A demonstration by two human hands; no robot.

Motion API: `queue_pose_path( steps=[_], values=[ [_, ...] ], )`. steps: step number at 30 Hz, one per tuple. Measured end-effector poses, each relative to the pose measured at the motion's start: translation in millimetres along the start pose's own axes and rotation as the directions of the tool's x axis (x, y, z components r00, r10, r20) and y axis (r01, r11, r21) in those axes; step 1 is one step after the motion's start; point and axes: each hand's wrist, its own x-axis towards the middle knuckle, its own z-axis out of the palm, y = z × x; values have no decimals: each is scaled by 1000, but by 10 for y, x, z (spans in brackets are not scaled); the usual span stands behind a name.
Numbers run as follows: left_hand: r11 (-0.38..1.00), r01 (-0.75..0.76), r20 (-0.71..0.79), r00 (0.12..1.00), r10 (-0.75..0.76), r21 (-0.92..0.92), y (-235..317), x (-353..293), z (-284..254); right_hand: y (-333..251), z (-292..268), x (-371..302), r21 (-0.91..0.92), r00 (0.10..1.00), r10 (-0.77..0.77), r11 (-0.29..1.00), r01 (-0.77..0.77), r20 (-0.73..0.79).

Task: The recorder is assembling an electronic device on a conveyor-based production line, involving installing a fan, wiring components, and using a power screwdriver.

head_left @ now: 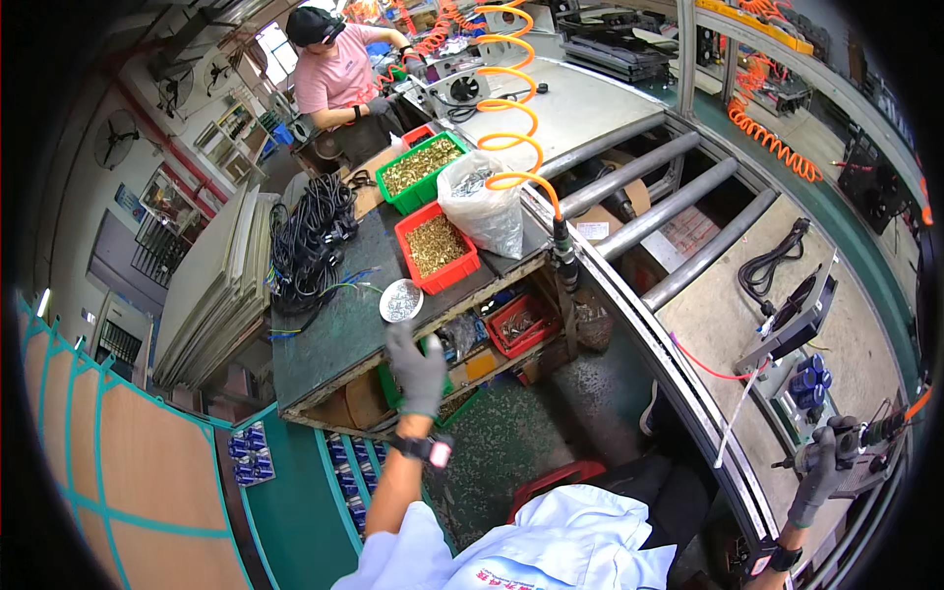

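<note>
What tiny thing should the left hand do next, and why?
Probably pinch a few silvery bits from the white bowl, because the left hand is open, seems empty, and its fingertips are right beside the bowl.

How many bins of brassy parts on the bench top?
2: green bin, and red bin nearer the left hand. Third bin, red, partly hidden behind the green; contents unclear.

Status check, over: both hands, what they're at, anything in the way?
Left hand open, at the bowl, contact unclear. Right hand around the driver. Nothing visible between left hand and bowl.
</note>
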Motion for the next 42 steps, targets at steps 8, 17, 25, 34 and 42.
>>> queue_pose_path(
  steps=[8,17,25,34,42],
  values=[
    [980,17,265,962,-70,196,-450,777,432,264,-49,-270,-110,972,101,986,-126,-214],
    [977,-127,-33,990,134,171,-403,331,253,-366,207,-716,198,986,-70,975,100,-152],
    [844,-307,412,766,493,-439,1836,-1448,-228,-308,129,-501,73,934,-245,959,273,-261],
    [196,-429,132,174,976,-882,4114,-2811,-136,-208,100,-660,115,944,-184,968,223,-274],
    [222,-512,171,145,975,-830,4334,-3108,153,-175,-4,-733,24,962,-207,976,215,-176]
  ],
)
